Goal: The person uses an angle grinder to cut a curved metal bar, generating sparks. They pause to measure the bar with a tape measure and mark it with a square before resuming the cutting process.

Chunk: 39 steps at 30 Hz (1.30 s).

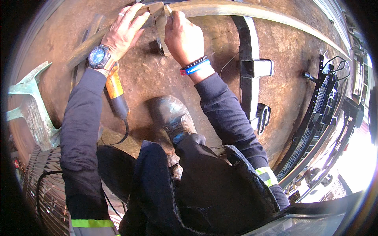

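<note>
A flat metal square (160,25) lies at an angle across a long metal bar (220,8) at the top of the view. My left hand (123,33), with a ring and a wristwatch, grips the square's left end between thumb and fingers, against the bar. My right hand (183,39) is closed beside the square's blade. A small pale stick (169,9) pokes out of its pinch, close to the bar; its kind is too small to make out. Below my left wrist lies an orange and black angle grinder (115,86) with a cord.
A black metal bracket frame (249,70) stands right of my right arm. Black mesh metalwork (315,114) lies farther right. At left is a worn greenish steel beam (33,106), above a wire grille (43,177). My boot (173,114) rests on the brown floor (220,43).
</note>
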{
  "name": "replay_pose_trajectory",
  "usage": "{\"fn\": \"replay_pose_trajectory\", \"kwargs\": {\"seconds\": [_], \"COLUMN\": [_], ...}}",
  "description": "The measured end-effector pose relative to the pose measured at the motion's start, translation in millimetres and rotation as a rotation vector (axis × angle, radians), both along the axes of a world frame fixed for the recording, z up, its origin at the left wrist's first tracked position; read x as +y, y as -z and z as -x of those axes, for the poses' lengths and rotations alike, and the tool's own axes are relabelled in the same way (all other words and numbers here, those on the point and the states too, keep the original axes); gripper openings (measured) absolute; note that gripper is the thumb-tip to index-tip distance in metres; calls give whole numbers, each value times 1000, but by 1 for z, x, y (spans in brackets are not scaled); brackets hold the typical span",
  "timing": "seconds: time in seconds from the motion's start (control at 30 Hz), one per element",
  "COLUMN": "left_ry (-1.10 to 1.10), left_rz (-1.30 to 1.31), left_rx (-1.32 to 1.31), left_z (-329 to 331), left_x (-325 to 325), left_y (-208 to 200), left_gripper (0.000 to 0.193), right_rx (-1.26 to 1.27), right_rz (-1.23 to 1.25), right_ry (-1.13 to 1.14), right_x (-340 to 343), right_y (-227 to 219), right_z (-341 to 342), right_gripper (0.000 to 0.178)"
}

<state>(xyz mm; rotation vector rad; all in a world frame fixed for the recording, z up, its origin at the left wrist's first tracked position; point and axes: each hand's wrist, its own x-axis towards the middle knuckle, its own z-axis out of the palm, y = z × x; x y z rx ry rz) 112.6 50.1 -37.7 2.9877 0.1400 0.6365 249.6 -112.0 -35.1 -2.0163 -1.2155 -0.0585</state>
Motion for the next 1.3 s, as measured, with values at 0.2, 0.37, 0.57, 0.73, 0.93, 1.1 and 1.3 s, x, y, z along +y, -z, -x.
{"fn": "replay_pose_trajectory", "kwargs": {"seconds": [0.2,0.37,0.57,0.73,0.93,1.1,1.3], "left_ry": [-18,16,-8,-33,-168,-212,-86], "left_rz": [7,24,54,304,534,616,959], "left_rx": [12,-27,7,70,141,324,397], "left_z": [3,4,2,-9,-11,-15,-15], "left_x": [-2,-1,-3,14,37,65,55], "left_y": [-2,-1,-5,-10,-14,-10,-20], "left_gripper": [59,60,50,30,21,32,47], "right_rx": [-49,-20,243,254,1191,1111,1374], "right_rz": [-6,141,302,-86,30,-199,-276], "right_ry": [-48,-81,59,-130,-357,-324,-82], "right_x": [9,-15,-59,-55,-49,-34,-17], "right_y": [5,17,37,57,-1,-29,-60], "right_z": [1,10,27,10,18,20,25], "right_gripper": [14,15,14,19,24,21,25]}}
